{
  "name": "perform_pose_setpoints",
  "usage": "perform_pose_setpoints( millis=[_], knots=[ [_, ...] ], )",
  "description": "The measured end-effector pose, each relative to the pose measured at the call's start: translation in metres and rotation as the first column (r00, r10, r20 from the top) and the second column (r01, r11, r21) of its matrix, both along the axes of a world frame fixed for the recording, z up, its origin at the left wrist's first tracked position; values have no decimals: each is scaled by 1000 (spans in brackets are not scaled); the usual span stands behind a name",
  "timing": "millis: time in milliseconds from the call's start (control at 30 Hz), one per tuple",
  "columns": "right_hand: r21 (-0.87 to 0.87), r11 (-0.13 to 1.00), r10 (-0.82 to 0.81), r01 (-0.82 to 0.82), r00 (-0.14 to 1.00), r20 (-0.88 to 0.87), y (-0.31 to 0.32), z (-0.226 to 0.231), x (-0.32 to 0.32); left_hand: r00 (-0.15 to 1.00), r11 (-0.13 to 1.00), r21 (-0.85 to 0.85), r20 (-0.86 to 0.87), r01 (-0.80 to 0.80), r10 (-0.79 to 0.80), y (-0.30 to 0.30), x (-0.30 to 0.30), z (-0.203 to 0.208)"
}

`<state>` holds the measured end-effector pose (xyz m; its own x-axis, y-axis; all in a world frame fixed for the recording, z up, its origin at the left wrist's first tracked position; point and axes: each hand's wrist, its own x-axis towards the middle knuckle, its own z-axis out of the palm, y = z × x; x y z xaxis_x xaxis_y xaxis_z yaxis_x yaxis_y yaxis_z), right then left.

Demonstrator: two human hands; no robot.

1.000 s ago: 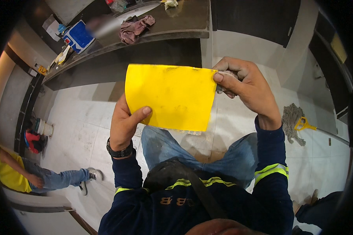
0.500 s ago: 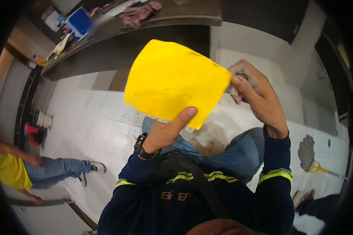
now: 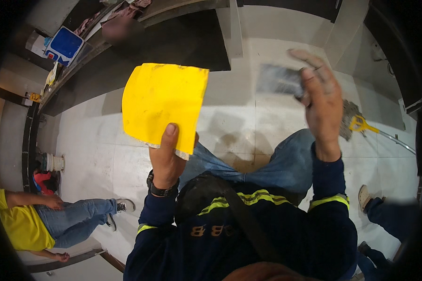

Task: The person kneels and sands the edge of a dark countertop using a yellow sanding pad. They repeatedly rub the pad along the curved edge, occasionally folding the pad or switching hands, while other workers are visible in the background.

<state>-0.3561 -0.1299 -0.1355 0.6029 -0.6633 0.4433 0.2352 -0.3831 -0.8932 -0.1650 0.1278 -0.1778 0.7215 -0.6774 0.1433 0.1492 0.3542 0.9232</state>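
Note:
My left hand [image 3: 168, 154] grips the lower edge of a stiff yellow sheet [image 3: 164, 105], with the thumb pressed on its face. Dark smudges mark the sheet, and a grey, rough edge shows along its bottom. To the right, apart from the sheet, my right hand [image 3: 322, 96] pinches a small flat grey rectangular piece [image 3: 280, 80]. Motion blurs this piece, so its kind cannot be told. Pale dust or residue coats the fingers of that hand.
A mop [image 3: 358, 124] lies on the tiled floor at right. A person in a yellow shirt [image 3: 21, 222] is at left, near a white bucket [image 3: 56, 162]. Across the far left runs a dark counter [image 3: 173, 44] bearing a blue-and-white container [image 3: 64, 45]. Another person's shoe [image 3: 364, 197] shows at right.
My right hand has left the sheet's right edge and moved up and right, with the grey piece now showing in it. The yellow sheet has shifted left and turned more upright.

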Motion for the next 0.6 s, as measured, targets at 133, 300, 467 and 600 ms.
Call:
perform_pose_setpoints(
  millis=[133, 300, 467, 600],
  knots=[
    [36, 988, 146, -147, 989, 30, 16, -20, 6, 998, 996, -66, 8, -60, 60, -19, -6, -7],
    [-121, 982, 147, -147, 989, -8, 24, 6, 18, 1000, 994, -104, 10, -17, 18, -26, -11, -5],
    [-106, 989, 108, -107, 994, 2, 24, 0, 19, 995, 998, -50, 95, -28, 33, -29, -17, -9],
    [-96, 987, 129, -131, 991, -22, 21, -6, 16, 991, 998, -36, 124, -44, 48, -30, -17, -11]
  ],
)
